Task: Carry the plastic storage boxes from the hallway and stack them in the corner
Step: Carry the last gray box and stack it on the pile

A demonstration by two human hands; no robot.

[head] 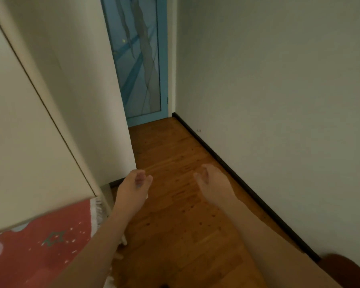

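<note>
Both hands empty: left hand point(133, 183) and right hand point(211, 179) held out over the wood floor point(175, 225), fingers loosely curled, gripping nothing. No storage boxes in view, so can't tell where they are; prob. past the blue glass door point(137, 59) at the far end. Nearer than the door, white cabinet point(40, 121) on the left, wall w/ dark baseboard point(227, 163) on the right. Risks: passage toward the door is narrow, so a box could clip the cabinet corner; fringed red rug point(40, 246) nearest the person is a trip hazard, esp. w/ view blocked by a load.
</note>
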